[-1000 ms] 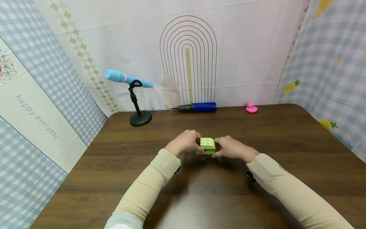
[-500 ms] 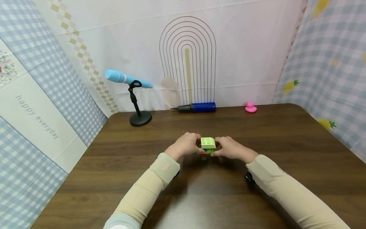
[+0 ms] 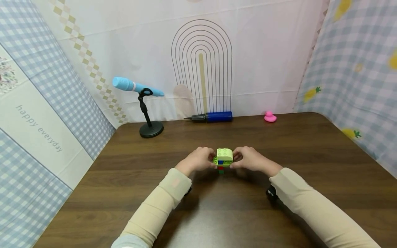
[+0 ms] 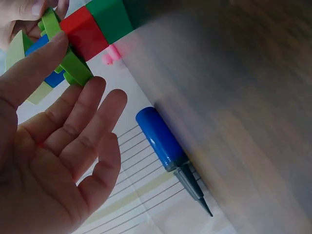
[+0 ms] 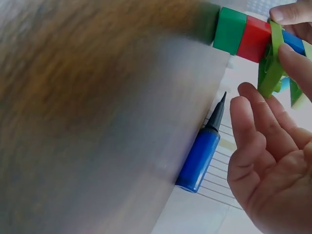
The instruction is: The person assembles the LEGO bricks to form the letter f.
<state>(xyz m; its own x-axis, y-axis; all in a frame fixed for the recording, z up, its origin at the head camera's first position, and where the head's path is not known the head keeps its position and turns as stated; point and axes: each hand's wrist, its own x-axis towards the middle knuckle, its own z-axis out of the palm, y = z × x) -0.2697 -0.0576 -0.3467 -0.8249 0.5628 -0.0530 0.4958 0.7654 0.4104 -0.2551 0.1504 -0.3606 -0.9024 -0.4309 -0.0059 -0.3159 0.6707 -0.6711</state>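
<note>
A small stack of toy building blocks stands upright on the brown table [image 3: 223,213]. From the bottom up it has a dark green brick [image 4: 111,20], a red brick [image 4: 85,35], a wider lime-green piece [image 4: 75,67], a blue brick [image 3: 220,162] and a pale green curved brick [image 3: 224,154]. At the left end of the lime-green piece, my left hand [image 3: 198,159] pinches with thumb and fingertips. My right hand [image 3: 252,159] holds its right end likewise, thumb in front and fingers behind. In the right wrist view, some fingers of that hand [image 5: 273,156] extend free of the blocks.
A blue hand pump [image 3: 218,116] lies along the back edge. To its left a light-blue microphone [image 3: 124,83] rests on a black stand [image 3: 151,129]. At the back right sits a pink toy duck [image 3: 270,117]. Printed cloth [image 3: 263,51] hangs behind the table.
My left hand has shifted slightly left, uncovering the lime-green piece's left end and more of the blue brick. The right hand and stack stay nearly in place.
</note>
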